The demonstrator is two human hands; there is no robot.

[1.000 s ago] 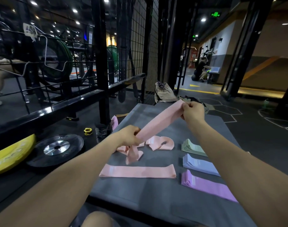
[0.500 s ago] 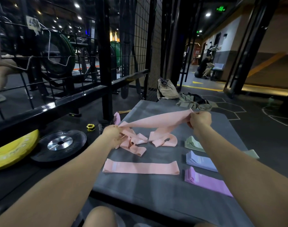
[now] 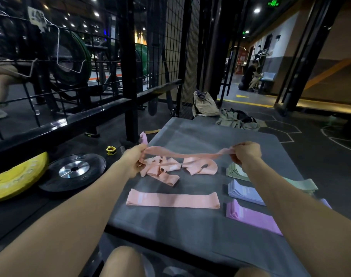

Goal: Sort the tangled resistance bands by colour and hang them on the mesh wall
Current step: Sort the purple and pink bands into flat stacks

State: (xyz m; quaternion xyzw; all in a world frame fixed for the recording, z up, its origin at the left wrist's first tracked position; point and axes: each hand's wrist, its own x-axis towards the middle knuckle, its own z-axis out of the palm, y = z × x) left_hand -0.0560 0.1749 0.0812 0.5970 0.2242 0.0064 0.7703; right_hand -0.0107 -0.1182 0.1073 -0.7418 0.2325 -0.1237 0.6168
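I hold one pink band (image 3: 187, 155) stretched level between my left hand (image 3: 135, 156) and my right hand (image 3: 246, 151), just above the grey mat (image 3: 190, 226). Under it lies a tangle of pink bands (image 3: 162, 169). Nearer me, a single pink band (image 3: 172, 200) lies flat. To the right sit three sorted stacks: green bands (image 3: 235, 171), blue bands (image 3: 243, 191) and purple bands (image 3: 250, 216), partly hidden by my right forearm. The black mesh wall (image 3: 180, 47) rises beyond the mat's far left corner.
A black weight plate (image 3: 72, 171) and a yellow plate (image 3: 15, 180) lie on the floor to the left, beside a black rack frame (image 3: 128, 76). A bag (image 3: 203, 104) and clothing (image 3: 236, 118) lie past the mat. A person crouches far off (image 3: 249, 76).
My right hand came down from high over the mat and my left hand moved out to the left, so the pink band went from a steep slant to level and taut.
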